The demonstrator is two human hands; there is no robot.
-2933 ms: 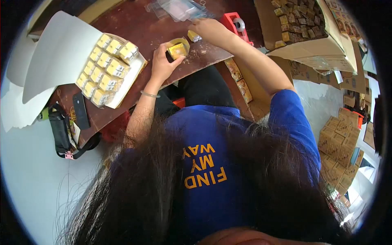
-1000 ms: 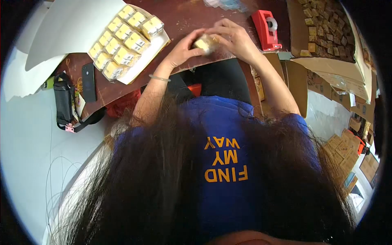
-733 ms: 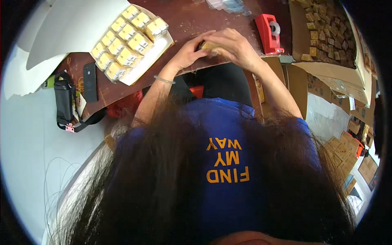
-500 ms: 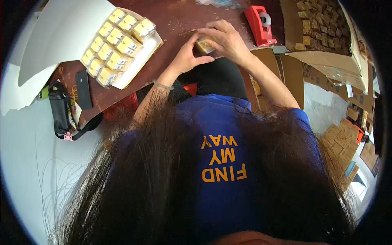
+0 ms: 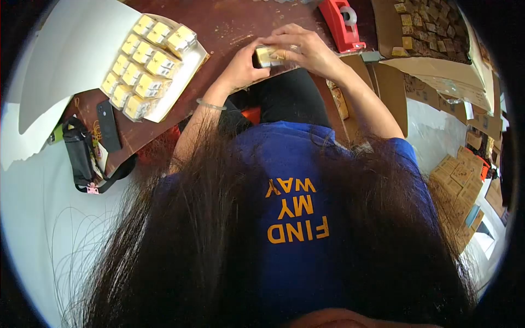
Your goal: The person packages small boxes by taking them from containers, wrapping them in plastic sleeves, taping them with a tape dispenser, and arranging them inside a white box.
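Observation:
A small yellow-and-white box (image 5: 268, 56) is between my two hands at the front edge of the dark red table (image 5: 229, 24). My left hand (image 5: 240, 66) is closed round its left side, with the thumb along the near side. Fingers of my right hand (image 5: 306, 50) lie bent over the top and right side of the box, partly hiding it. To the left, an open white carton (image 5: 176, 90) bears rows of similar small yellow-and-white boxes (image 5: 143, 52).
A red tape dispenser (image 5: 340, 27) stands right of my hands. Beyond it, a large cardboard carton (image 5: 432, 68) contains many small packs. A black phone (image 5: 108, 126) lies at the table's left edge, beside a black bag (image 5: 79, 150). Stacked cardboard boxes (image 5: 456, 177) stand far right.
The box has turned between my fingers and shows more of its yellow-and-white side. Both hands stay on it. The view has shifted slightly, moving the table things up and left.

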